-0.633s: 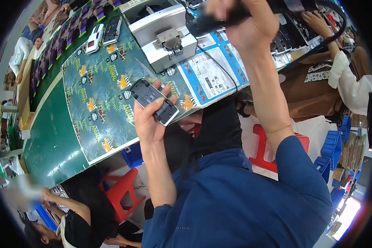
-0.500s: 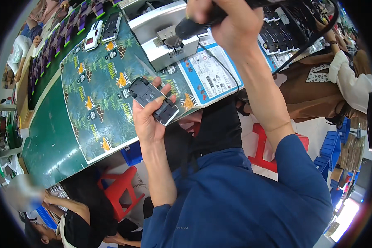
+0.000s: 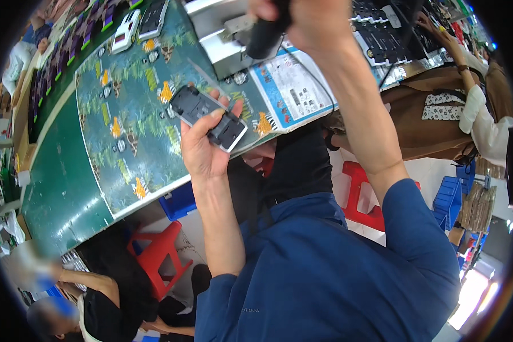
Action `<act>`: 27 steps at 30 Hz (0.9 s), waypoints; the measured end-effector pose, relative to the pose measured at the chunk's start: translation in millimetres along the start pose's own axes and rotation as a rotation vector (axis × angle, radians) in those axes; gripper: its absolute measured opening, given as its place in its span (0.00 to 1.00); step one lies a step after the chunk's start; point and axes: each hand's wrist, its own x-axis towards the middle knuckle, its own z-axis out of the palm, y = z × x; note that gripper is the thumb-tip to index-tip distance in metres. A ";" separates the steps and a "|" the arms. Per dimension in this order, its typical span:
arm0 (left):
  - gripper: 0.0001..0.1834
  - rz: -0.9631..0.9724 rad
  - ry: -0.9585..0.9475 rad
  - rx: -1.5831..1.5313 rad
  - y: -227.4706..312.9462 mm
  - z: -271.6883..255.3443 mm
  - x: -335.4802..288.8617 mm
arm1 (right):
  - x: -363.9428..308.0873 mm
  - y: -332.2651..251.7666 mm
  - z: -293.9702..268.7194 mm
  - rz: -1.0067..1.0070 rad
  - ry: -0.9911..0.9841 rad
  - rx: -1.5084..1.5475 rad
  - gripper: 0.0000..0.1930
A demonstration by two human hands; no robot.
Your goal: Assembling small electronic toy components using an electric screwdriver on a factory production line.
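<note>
Worn: dark-blue top [image 3: 330, 268], loose cut; sleeves [image 3: 419, 219] end near elbows. Small pale marking [image 3: 250, 310], near left, illegible. Black trousers [image 3: 305, 165] beyond far hem.

Yellow lettering [image 3: 151, 78] on patterned mat [image 3: 142, 108]

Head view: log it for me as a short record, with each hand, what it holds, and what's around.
Left hand: holding toy car, black underside up, thumb across it
Right hand: gripping black tool, raised
Tool and car: apart
Machine: silver, behind the tool in view; contact unclear
Table: green, partly covered by animal-print sheet
Table, far side: white car beside dark car
Floor: red stools
</note>
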 end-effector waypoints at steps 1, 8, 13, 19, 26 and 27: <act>0.37 -0.003 0.029 0.022 1.2 0.8 2.0 | -12.2 -5.6 -3.4 0.091 0.015 0.152 0.09; 0.29 0.028 0.087 0.084 3.7 8.9 11.1 | -73.6 -18.9 21.5 0.049 -0.098 0.210 0.14; 0.27 -0.005 0.078 0.050 3.3 4.8 7.0 | -77.8 -30.8 40.0 0.321 0.101 0.080 0.14; 0.26 -0.096 0.070 -0.044 1.2 -4.9 9.9 | -78.6 -33.7 46.5 0.362 0.056 -0.063 0.16; 0.26 -0.125 0.115 -0.052 11.6 9.3 25.7 | -64.3 5.3 40.4 0.170 -0.015 0.163 0.14; 0.25 -0.121 0.108 -0.053 13.3 12.8 23.8 | -69.0 18.3 25.8 0.121 -0.218 0.164 0.11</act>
